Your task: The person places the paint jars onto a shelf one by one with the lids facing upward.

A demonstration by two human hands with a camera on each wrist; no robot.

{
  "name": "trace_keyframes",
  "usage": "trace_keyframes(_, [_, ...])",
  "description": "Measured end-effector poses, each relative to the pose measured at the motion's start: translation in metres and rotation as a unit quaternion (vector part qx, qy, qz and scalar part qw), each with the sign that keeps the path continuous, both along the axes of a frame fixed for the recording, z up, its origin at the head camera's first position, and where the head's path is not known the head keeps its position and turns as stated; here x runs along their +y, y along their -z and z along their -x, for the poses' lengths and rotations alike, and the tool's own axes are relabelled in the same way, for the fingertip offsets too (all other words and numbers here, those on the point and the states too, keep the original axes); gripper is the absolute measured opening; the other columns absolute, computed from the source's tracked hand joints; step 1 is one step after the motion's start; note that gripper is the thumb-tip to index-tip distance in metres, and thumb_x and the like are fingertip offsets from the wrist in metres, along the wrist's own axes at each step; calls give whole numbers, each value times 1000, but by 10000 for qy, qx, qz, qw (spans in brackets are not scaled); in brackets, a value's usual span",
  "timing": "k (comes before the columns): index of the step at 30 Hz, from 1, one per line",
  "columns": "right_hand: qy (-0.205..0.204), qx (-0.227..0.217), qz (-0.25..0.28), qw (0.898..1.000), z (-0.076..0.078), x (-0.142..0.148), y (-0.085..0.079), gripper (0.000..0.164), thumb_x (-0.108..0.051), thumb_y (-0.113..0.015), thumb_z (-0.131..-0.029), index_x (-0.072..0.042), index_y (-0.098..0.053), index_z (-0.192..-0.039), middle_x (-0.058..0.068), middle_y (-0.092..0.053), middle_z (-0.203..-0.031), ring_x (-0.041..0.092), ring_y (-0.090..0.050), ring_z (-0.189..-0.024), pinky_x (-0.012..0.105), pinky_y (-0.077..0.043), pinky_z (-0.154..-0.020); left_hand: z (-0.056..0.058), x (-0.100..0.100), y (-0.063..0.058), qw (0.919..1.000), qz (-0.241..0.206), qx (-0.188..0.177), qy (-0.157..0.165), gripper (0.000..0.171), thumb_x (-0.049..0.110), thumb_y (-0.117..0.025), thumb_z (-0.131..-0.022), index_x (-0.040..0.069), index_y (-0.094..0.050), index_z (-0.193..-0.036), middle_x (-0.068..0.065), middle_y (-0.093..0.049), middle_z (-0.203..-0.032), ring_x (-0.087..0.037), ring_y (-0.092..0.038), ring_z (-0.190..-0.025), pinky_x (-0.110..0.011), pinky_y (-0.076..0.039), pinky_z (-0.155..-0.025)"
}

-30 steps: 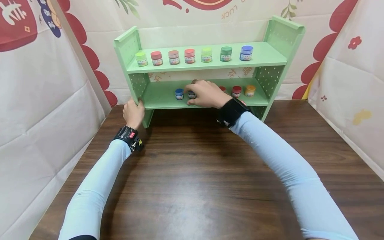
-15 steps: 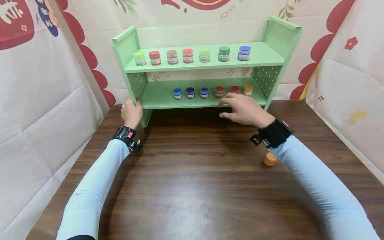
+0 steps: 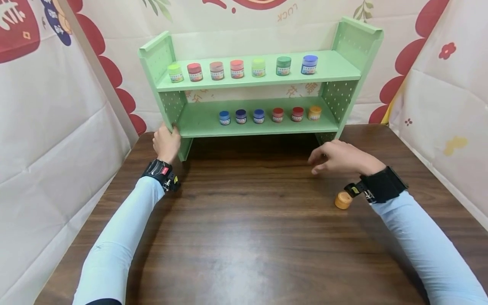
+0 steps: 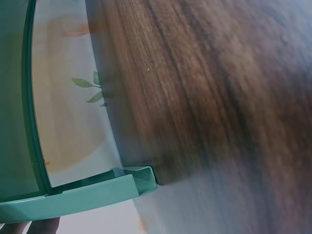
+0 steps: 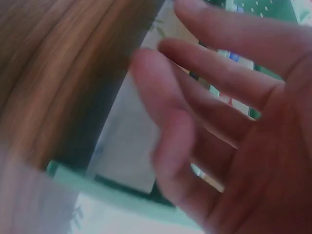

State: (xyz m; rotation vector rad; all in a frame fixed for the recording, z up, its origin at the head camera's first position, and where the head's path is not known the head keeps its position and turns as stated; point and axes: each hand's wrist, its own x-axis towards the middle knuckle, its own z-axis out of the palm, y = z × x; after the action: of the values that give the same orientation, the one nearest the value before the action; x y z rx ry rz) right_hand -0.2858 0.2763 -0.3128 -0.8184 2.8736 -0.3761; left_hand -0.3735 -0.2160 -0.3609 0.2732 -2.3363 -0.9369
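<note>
My left hand (image 3: pixel 166 144) grips the lower left side panel of a light green two-tier shelf (image 3: pixel 259 132). In the left wrist view the shelf's green leg (image 4: pixel 97 197) reaches down to the wood, and fingertips show beside it. Over the table, in front of the shelf's right end, my right hand (image 3: pixel 341 157) hangs with loosely bent fingers and nothing in them; its palm (image 5: pixel 273 161) faces the right wrist camera. Just below that wrist, an orange-lidded jar (image 3: pixel 343 201) stands on the table. The lower board carries a row of small jars, among them a blue one (image 3: pixel 224 118) and an orange one (image 3: pixel 314 113).
Larger jars line the upper board, from a lime green one (image 3: pixel 175 73) at the left to a blue one (image 3: pixel 309 65) at the right. A dark wooden table (image 3: pixel 213 237) lies under everything. Printed cloth (image 3: pixel 251 38) hangs behind and at both sides.
My right hand has drawn back from the lower board's jars, moving right and down over the table. The jars there and the orange one on the table now show. My left hand keeps its grip.
</note>
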Motion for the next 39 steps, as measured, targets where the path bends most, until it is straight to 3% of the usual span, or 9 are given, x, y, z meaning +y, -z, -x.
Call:
trace_keyframes(6, [-15, -1224, -48, 9925, -3, 26, 4, 34, -28, -87, -83, -11, -76, -110, -5, -76, -93, 11, -69, -87, 30, -55, -76, 1, -2, -2, 9999, -23, 15, -138, 34, 36, -45, -103, 8, -49, -85, -29, -72, -105, -52, -68, -103, -65, -48, -82])
trace_keyframes(12, [-135, -2826, -6, 9592, -2, 44, 10, 29, -11, -85, -82, -6, -72, -107, 6, -72, -104, 16, -64, -96, 27, -55, -77, 1, 1, -1, 10000, -26, -35, -50, 34, 36, -44, -104, 7, -50, -87, -28, -72, -106, -52, -68, -103, -64, -48, -82])
trace_keyframes(15, [-49, -3224, 69, 9466, -3, 47, 13, 33, -2, -83, -79, -3, -70, -109, 9, -69, -104, 18, -62, -96, 27, -55, -77, 1, 3, 0, 10000, -56, -57, -26, 34, 36, -44, -104, 7, -50, -87, -28, -72, -106, -52, -68, -103, -64, -48, -82])
trace_keyframes(22, [13, -3366, 147, 9415, -2, 47, 17, 30, -4, -83, -80, 0, -69, -107, 7, -68, -97, 15, -61, -88, 26, -53, -73, 1, 4, -1, 10000, -49, -32, -22, 34, 36, -45, -104, 8, -49, -86, -28, -72, -103, -52, -69, -102, -64, -49, -82])
trace_keyframes(33, [-362, -2659, 664, 9610, 3, 39, 24, 11, -10, -72, -94, -4, -69, -103, 6, -67, -91, 13, -62, -76, 30, -55, -70, 3, 4, 0, 10000, -35, -22, -86, 33, 36, -45, -103, 7, -52, -90, -28, -72, -110, -52, -68, -105, -65, -49, -82])
trace_keyframes(39, [-215, -2519, 780, 9644, 5, 31, 29, 10, -13, -67, -99, -3, -66, -99, 6, -68, -92, 17, -66, -79, 34, -58, -72, 3, 1, 1, 9999, -20, 17, -137, 34, 37, -46, -103, 6, -56, -94, -29, -72, -115, -53, -68, -106, -66, -49, -82])
